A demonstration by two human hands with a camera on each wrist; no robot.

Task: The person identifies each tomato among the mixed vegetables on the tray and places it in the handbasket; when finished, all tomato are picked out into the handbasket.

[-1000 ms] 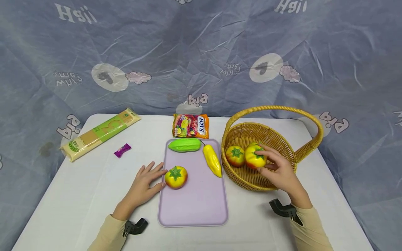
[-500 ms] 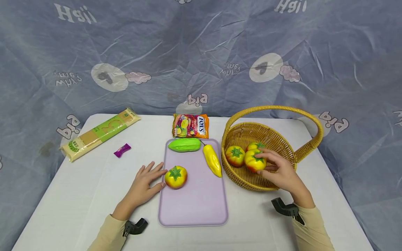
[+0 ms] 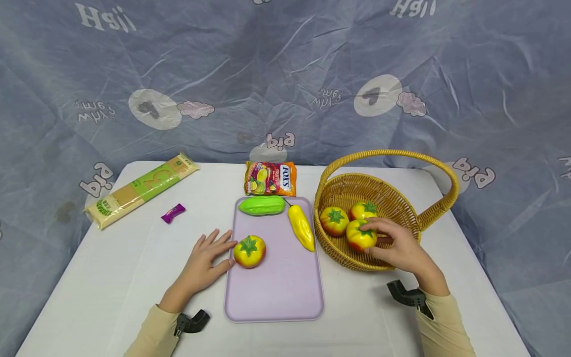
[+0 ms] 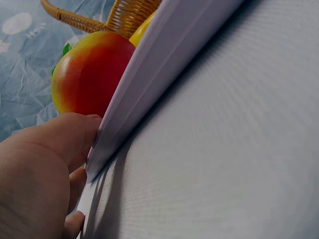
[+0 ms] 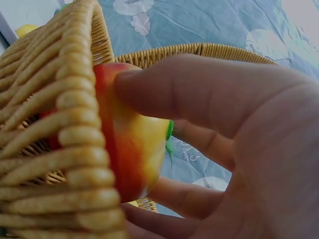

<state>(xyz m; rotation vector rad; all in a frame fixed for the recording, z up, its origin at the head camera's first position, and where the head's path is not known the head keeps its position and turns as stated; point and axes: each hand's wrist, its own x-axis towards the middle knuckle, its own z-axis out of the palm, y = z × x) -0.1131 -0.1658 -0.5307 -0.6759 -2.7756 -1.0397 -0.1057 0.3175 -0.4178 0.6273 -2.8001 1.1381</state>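
In the head view, my right hand (image 3: 399, 248) reaches over the rim of the wicker basket (image 3: 374, 267). Its thumb and fingers grip a yellow-red toy tomato (image 3: 359, 237) with a green star-shaped top. Two similar tomatoes, a left one (image 3: 334, 221) and a rear one (image 3: 362, 210), lie beside it in the basket. The right wrist view has the thumb pressed on the gripped tomato (image 5: 134, 149), behind the woven rim. My left hand (image 3: 206, 263) lies with fingers spread at the left edge of the lilac tray (image 3: 274, 297), fingertips close to another toy tomato (image 3: 250, 252).
On the tray are a green toy vegetable (image 3: 262, 206) and a yellow toy pepper (image 3: 301, 228). Behind it lies a candy bag (image 3: 270, 179). At left are a long noodle packet (image 3: 142, 191) and a purple wrapped candy (image 3: 173, 213). The basket handle (image 3: 392, 152) arches upward.
My right hand has shifted slightly toward the front of the basket with the gripped tomato, so the rear tomato now shows behind it. My left hand stays in place.
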